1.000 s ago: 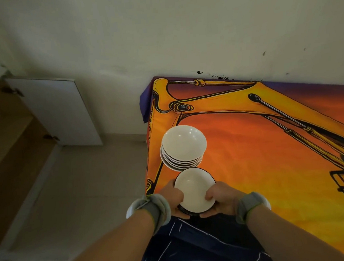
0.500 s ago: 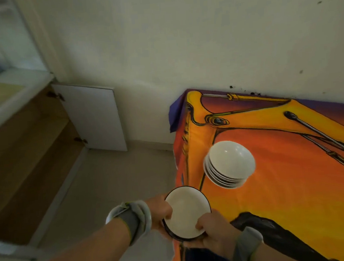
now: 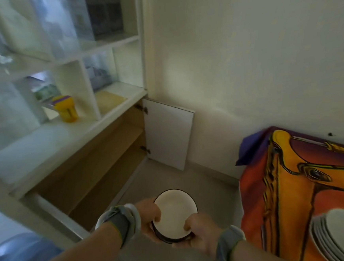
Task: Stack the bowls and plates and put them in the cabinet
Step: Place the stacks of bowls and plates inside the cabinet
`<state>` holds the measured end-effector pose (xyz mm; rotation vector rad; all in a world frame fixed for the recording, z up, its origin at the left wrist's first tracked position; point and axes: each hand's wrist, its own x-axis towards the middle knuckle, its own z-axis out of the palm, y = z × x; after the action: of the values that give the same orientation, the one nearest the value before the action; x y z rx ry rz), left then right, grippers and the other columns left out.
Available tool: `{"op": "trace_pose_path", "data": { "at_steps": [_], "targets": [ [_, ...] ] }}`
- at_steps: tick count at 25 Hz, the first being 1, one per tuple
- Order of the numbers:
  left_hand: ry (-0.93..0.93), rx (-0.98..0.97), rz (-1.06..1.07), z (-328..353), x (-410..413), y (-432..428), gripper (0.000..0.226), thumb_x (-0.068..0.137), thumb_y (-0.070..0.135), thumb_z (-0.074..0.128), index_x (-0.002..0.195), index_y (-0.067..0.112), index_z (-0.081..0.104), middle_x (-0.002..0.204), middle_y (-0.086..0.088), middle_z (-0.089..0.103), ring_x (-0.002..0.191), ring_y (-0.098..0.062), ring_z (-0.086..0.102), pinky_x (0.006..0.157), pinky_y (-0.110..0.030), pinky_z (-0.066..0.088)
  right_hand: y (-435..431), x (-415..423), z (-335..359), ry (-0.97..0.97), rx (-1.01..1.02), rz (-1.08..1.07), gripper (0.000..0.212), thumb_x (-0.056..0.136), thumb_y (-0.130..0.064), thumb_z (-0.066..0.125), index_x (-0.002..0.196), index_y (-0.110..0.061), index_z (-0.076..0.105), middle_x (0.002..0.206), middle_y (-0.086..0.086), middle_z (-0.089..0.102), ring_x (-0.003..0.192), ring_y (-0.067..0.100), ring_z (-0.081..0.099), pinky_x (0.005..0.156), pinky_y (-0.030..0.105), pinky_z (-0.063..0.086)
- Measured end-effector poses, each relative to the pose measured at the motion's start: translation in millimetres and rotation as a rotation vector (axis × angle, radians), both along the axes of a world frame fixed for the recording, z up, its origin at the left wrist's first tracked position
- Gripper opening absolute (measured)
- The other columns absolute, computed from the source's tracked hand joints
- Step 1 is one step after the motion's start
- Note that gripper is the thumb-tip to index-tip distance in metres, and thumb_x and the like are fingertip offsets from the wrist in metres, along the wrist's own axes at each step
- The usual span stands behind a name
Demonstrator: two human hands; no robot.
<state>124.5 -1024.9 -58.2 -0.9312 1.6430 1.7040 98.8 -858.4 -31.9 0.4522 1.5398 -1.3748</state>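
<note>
Both hands, left [image 3: 150, 218] and right [image 3: 197, 232], are closed on opposite rims of the dark-edged bowls [image 3: 174, 213], held over the floor between them, with the open cabinet [image 3: 100, 169] ahead-left; likely glazed ceramic: stiff, slick, breakable, best gripped at the rim with fingers beneath.
</note>
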Motion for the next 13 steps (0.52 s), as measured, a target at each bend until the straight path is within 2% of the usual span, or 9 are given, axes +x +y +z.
{"op": "trace_pose_path", "data": {
  "at_steps": [3, 5, 8, 11, 13],
  "targets": [
    [-0.018, 0.015, 0.085, 3, 7, -31, 0.058, 0.086, -0.009, 0.035, 0.136, 0.021, 0.041, 0.131, -0.019, 0.041, 0.119, -0.052, 0.044, 0.080, -0.064, 0.052, -35, -7, 13, 0.015, 0.015, 0.118, 0.030, 0.092, 0.011, 0.028, 0.112, -0.006, 0.039, 0.086, 0.011, 0.050, 0.076, 0.032, 0.054, 0.077, 0.054, 0.051],
    [-0.019, 0.051, 0.174, 3, 11, -53, 0.052, 0.087, -0.010, 0.034, 0.126, 0.023, 0.043, 0.124, -0.018, 0.042, 0.115, -0.050, 0.045, 0.082, -0.065, 0.050, -63, -15, 11, 0.010, 0.044, 0.193, 0.030, 0.092, 0.011, 0.028, 0.115, -0.005, 0.040, 0.086, 0.011, 0.049, 0.075, 0.031, 0.054, 0.074, 0.052, 0.052],
    [-0.021, 0.084, 0.270, 2, 13, -69, 0.046, 0.088, -0.011, 0.033, 0.117, 0.023, 0.043, 0.121, -0.017, 0.040, 0.120, -0.049, 0.041, 0.088, -0.066, 0.047, -85, -27, 12, 0.011, 0.073, 0.256, 0.039, 0.092, 0.010, 0.029, 0.128, -0.004, 0.038, 0.088, 0.012, 0.048, 0.077, 0.032, 0.055, 0.072, 0.052, 0.053],
    [-0.042, 0.090, 0.386, -5, 7, -85, 0.048, 0.087, -0.012, 0.031, 0.119, 0.021, 0.044, 0.124, -0.018, 0.040, 0.117, -0.048, 0.041, 0.091, -0.068, 0.044, -109, -44, 5, -0.010, 0.079, 0.332, 0.035, 0.091, 0.011, 0.028, 0.120, -0.006, 0.039, 0.088, 0.012, 0.048, 0.077, 0.032, 0.054, 0.080, 0.055, 0.052],
    [-0.069, 0.086, 0.465, -14, -4, -98, 0.053, 0.087, -0.013, 0.032, 0.129, 0.018, 0.042, 0.130, -0.020, 0.039, 0.120, -0.051, 0.040, 0.092, -0.068, 0.043, -127, -66, -6, -0.022, 0.079, 0.396, 0.035, 0.091, 0.011, 0.029, 0.119, -0.007, 0.040, 0.089, 0.012, 0.050, 0.077, 0.032, 0.054, 0.080, 0.055, 0.053]
  ]
}}
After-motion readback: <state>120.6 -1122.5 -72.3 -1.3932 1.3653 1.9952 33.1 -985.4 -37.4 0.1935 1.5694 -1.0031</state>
